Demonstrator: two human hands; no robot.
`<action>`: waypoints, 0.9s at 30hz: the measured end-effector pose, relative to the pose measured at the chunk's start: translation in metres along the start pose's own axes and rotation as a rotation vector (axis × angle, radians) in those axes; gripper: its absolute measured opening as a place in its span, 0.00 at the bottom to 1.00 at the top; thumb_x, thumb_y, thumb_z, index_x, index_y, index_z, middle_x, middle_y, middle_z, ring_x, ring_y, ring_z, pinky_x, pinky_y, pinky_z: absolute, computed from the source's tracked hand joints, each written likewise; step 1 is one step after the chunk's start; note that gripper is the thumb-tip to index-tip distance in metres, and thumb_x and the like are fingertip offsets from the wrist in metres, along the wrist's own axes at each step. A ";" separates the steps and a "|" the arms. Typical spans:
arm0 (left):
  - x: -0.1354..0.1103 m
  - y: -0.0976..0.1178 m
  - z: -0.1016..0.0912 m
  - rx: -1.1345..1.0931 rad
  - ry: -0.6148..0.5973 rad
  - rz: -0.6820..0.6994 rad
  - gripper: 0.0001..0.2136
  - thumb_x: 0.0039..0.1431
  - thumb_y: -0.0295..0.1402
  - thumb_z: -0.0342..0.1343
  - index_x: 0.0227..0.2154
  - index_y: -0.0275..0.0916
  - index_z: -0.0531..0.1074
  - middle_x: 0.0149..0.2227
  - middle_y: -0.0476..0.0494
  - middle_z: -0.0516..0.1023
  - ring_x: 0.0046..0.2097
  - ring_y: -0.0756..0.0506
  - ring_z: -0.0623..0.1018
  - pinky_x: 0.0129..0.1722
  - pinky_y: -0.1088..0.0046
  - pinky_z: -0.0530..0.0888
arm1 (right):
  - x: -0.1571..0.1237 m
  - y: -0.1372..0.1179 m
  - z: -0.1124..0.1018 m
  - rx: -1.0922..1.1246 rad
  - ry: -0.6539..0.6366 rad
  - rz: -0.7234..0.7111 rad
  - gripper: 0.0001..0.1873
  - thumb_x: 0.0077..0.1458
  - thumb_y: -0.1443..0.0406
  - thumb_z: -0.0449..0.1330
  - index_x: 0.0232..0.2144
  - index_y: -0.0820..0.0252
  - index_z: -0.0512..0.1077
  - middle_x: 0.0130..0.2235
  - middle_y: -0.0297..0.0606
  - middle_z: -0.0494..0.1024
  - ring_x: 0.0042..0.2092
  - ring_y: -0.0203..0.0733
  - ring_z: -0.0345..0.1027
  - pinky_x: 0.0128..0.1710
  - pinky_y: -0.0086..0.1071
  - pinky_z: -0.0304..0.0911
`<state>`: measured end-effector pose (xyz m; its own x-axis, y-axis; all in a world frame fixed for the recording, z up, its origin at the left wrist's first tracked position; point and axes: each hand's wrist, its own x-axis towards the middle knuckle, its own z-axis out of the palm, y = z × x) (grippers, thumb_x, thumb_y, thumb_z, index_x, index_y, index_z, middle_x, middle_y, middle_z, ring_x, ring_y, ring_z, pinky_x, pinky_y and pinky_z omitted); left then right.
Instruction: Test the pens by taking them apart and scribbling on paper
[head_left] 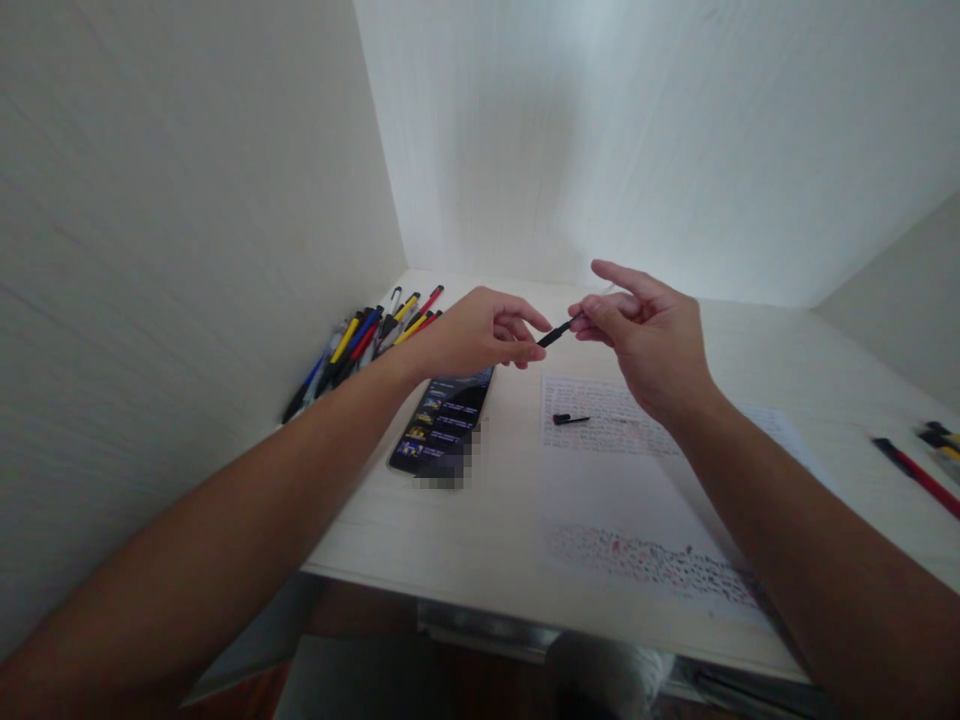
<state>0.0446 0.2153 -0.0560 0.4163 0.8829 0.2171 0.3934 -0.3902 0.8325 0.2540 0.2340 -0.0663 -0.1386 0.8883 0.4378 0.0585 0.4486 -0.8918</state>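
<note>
A slim pen [556, 334] with a black section slants between my two hands, above the desk. Thumb and fingers of my left hand [499, 328] pinch its lower black end. At the upper end, my right hand [637, 325] has closed its thumb and fingertips on it, with the index finger lifted away; part of the pen is hidden there. Below them, a black pen cap [571, 419] lies on a sheet of paper [600, 480] covered in handwriting and small black and red marks.
Many pens [367, 335] in several colours are piled against the left panel. A phone [442, 425] with a lit screen rests beside my left forearm. At the right edge lie a red and black pen [919, 475] and others. Pale panels [480, 130] enclose the desk.
</note>
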 end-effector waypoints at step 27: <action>0.002 0.004 0.006 -0.091 0.292 -0.059 0.10 0.47 0.26 0.68 0.34 0.34 0.77 0.33 0.42 0.80 0.33 0.48 0.80 0.35 0.71 0.77 | -0.017 0.006 -0.097 -1.067 -0.629 0.041 0.05 0.52 0.64 0.64 0.32 0.53 0.81 0.31 0.37 0.82 0.27 0.41 0.72 0.29 0.37 0.63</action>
<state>0.0521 0.2143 -0.0557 0.1365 0.9462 0.2934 0.3290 -0.3227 0.8875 0.3527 0.2313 -0.0681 -0.5505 0.8347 0.0182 0.8088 0.5386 -0.2360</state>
